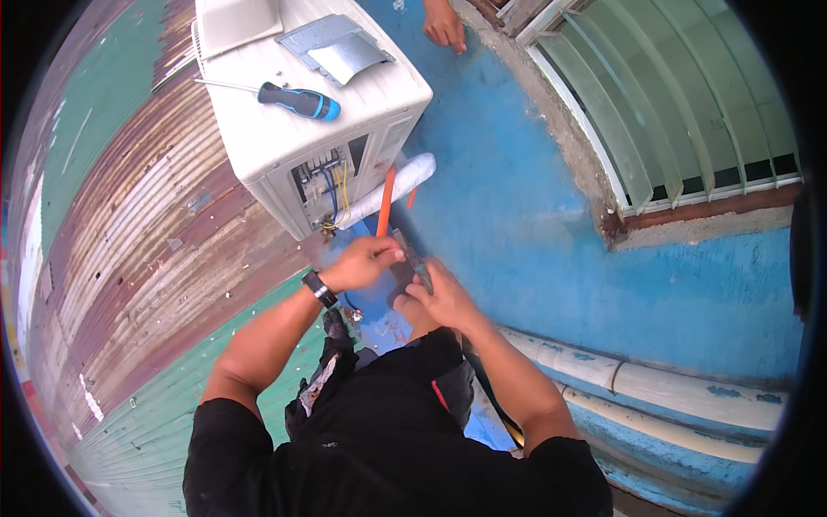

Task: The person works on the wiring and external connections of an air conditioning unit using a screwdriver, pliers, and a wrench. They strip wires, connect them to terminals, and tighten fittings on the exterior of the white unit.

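Note:
My left hand (366,261) is closed, its fingers pinching the lower end of an orange cable (386,202). The cable rises past a white-wrapped pipe (401,183). Beside it, my right hand (446,300) is wrapped round a slim grey-green hand tool (416,261), whose exact kind I cannot make out. The tool's far end lies close to my left fingertips. Just beyond my hands stands a white outdoor air-conditioner unit (301,129), its wiring compartment (327,183) uncovered and showing blue and yellow wires.
A black-and-blue screwdriver (301,102) and bent metal covers (340,53) lie on the unit. Another person's hand (444,26) is against the blue wall (517,215) at the top. Corrugated roofing (155,233) spreads left; a louvred window (663,112) and pipes (655,388) are right.

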